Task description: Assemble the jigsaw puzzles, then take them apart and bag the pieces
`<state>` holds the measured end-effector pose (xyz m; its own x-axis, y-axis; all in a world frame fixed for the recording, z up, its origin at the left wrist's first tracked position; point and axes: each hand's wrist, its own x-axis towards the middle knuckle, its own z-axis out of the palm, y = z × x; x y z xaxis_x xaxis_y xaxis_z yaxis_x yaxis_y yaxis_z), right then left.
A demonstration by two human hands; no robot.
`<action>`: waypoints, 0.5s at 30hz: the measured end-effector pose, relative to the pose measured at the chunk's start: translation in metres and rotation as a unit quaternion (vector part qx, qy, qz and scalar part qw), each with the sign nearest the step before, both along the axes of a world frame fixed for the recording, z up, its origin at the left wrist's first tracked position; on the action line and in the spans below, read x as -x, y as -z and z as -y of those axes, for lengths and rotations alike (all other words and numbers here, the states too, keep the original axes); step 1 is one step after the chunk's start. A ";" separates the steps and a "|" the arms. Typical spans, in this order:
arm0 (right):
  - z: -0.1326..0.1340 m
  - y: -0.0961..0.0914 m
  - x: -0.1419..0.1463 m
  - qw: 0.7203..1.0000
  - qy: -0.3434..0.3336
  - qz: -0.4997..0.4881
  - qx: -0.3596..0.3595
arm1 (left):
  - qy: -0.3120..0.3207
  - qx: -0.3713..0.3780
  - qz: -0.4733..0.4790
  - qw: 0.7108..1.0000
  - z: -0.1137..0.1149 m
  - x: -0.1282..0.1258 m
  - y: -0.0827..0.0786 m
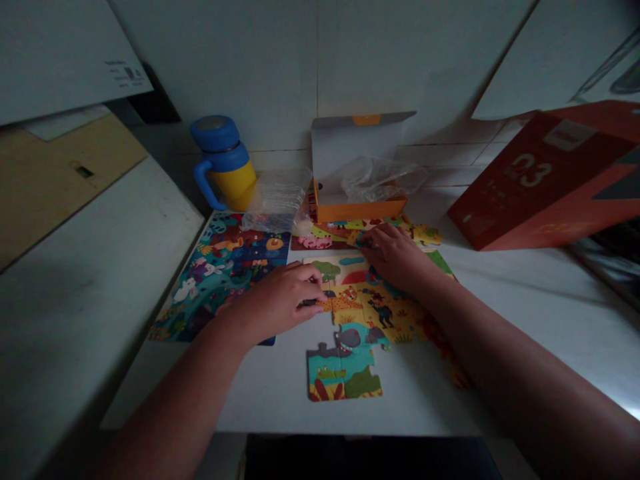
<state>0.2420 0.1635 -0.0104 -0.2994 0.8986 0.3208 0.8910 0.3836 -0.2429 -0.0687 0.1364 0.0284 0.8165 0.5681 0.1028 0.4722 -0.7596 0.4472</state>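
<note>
A partly joined jigsaw puzzle with bright animal pictures lies on the white table. My left hand is at its left edge, thumb and fingers closed on a puzzle piece that shows part of a spotted cat. Over the upper part, my right hand bends its fingers down on a puzzle piece, mostly hidden under the fingertips. Toward me, a joined section with a hippo and a crocodile touches the rest of the puzzle. Some pieces are covered by my right forearm.
A dark blue picture sheet lies to the left. Behind stand a blue and yellow mug, a clear plastic tray and an open orange box with a plastic bag. A red box leans at the right.
</note>
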 end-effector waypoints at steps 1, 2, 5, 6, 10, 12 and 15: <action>0.000 -0.001 0.000 1.000 0.005 -0.003 -0.002 | 0.002 -0.002 0.000 1.000 0.000 0.000 0.000; 0.000 -0.001 0.001 1.000 0.011 -0.009 -0.003 | 0.004 -0.004 0.001 1.000 0.000 0.000 0.000; -0.001 -0.001 0.002 0.999 0.031 -0.033 0.003 | 0.009 -0.009 -0.001 1.000 -0.001 0.000 -0.001; -0.001 0.000 0.002 0.998 0.037 -0.041 0.005 | 0.011 -0.010 -0.004 1.000 -0.001 0.000 -0.001; -0.001 0.000 0.003 0.996 0.053 -0.077 0.012 | 0.008 -0.014 -0.009 1.000 -0.001 -0.002 0.001; -0.001 0.000 0.003 0.993 0.060 -0.097 0.016 | -0.004 -0.013 -0.013 1.000 -0.001 -0.003 0.001; 0.000 -0.001 0.003 0.989 0.071 -0.128 0.036 | -0.018 0.000 -0.013 1.000 -0.001 -0.002 0.002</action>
<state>0.2392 0.1638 -0.0095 -0.0854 0.9491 0.3032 0.8402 0.2322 -0.4900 -0.0664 0.1369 0.0266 0.7976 0.5976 0.0818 0.5111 -0.7416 0.4344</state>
